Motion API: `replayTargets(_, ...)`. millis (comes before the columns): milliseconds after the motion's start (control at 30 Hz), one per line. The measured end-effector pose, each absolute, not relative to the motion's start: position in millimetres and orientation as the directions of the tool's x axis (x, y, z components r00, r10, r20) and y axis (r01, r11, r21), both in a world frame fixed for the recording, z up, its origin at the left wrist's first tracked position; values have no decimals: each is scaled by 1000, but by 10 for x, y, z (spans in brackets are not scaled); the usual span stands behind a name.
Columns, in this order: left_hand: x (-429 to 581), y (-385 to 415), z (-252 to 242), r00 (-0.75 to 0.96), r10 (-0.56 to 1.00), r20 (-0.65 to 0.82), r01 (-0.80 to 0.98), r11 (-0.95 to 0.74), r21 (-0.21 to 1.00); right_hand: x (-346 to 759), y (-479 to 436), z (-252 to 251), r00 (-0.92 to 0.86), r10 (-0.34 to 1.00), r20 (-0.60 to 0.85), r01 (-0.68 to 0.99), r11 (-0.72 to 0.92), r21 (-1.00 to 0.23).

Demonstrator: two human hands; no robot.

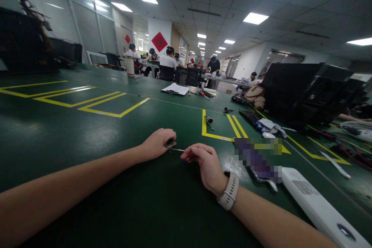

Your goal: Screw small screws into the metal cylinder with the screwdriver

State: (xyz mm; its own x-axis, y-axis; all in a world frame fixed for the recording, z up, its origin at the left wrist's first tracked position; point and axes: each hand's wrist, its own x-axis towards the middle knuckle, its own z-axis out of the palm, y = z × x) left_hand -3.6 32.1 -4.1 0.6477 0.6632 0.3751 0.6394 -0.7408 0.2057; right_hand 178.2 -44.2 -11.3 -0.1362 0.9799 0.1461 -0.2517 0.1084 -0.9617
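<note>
My left hand is closed around a small hollow metal cylinder, whose round open end faces me. Just below that end, a thin metal rod reaches across to my right hand. The fingers of my right hand are pinched together at the rod's near end; the exact kind of tool is too small to make out. Further up the green table, a similar metal cylinder lies inside a yellow-taped outline, with a tiny part beside it. Another dark metal piece lies behind.
Right of my hands are a phone, partly blurred out, and a long white device. A clipboard with papers, a red-handled screwdriver and a cup stand further back. Dark monitors flank the right side. Several people sit beyond.
</note>
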Motion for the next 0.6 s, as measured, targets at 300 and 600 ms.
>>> replayTargets(300, -22, 316, -18, 630, 683, 368, 668, -719, 191, 1774, -437, -144, -126, 974, 188, -157, 168, -973)
replayTargets(600, -27, 313, -42, 632, 671, 387, 658, -729, 189, 1751, -564, 17, -212, 925, 315, 223, 360, -906)
